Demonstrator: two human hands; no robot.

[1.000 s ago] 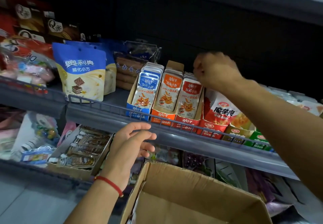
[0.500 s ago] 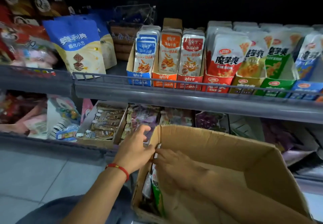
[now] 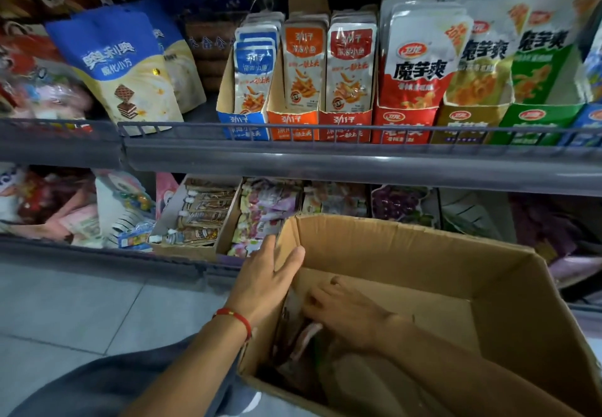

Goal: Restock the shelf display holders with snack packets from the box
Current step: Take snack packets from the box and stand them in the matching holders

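The open cardboard box [image 3: 423, 253] sits low in front of the shelves. Snack packets [image 3: 303, 338] stand along its left inside wall. My right hand [image 3: 345, 312] is down inside the box, and its fingers curl onto the tops of those packets. My left hand [image 3: 267, 283] rests on the box's left wall, thumb inside and straight fingers outside. On the upper shelf stand the blue holder [image 3: 242, 123], the orange holder [image 3: 293, 123] and the red holder [image 3: 345, 123], each filled with packets.
A grey wire rail [image 3: 325, 128] runs along the front of the upper shelf. Wider red, yellow and green holders [image 3: 404, 126] stand to the right, and blue wafer bags [image 3: 120, 68] to the left. The lower shelf holds a tray of tubes [image 3: 198, 218]. Grey floor lies at the left.
My right hand came down from the red holder into the box. My left hand dropped from the shelf rail to the box's left wall. The view tilted downward.
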